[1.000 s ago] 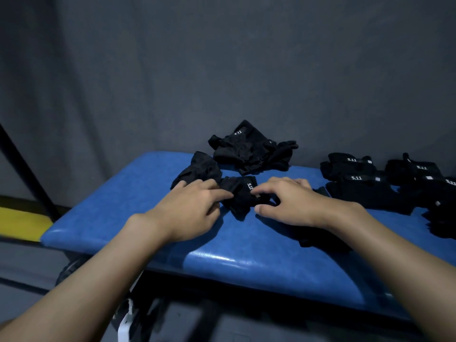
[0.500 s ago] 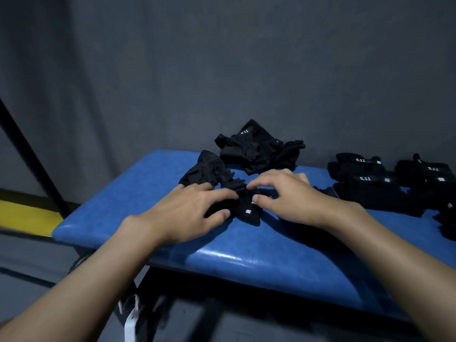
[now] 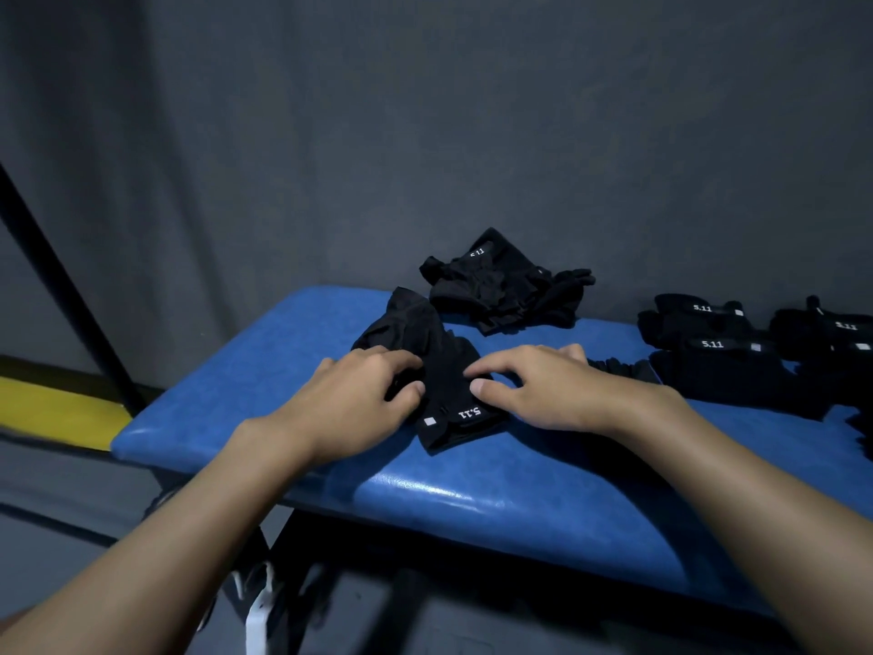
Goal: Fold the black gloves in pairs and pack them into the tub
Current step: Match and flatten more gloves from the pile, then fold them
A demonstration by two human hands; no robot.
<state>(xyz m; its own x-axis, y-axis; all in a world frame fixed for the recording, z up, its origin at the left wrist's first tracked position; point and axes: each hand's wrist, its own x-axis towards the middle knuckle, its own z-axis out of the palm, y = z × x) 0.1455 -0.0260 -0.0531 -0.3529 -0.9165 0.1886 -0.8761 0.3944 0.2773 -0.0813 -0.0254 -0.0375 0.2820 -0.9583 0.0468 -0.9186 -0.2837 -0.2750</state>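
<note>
Currently black glove (image 3: pixel 451 399) crumpled on bench, white "5.11" cuff nearest.

A: Out toward the middle of the blue bench (image 3: pixel 519 494)?
B: A black glove (image 3: pixel 453 411), flattened, cuff turned to the bench's near edge, white "5.11" upside down beside a small white tag. Touching a crumpled glove (image 3: pixel 401 323) on its far left.
A: And along the bench's far edge?
B: A loose heap (image 3: pixel 500 290), rumpled, one "5.11" cuff poking up. Over at the bench's right end, folded pairs (image 3: pixel 708 345) stacked close, labels facing up.
</note>
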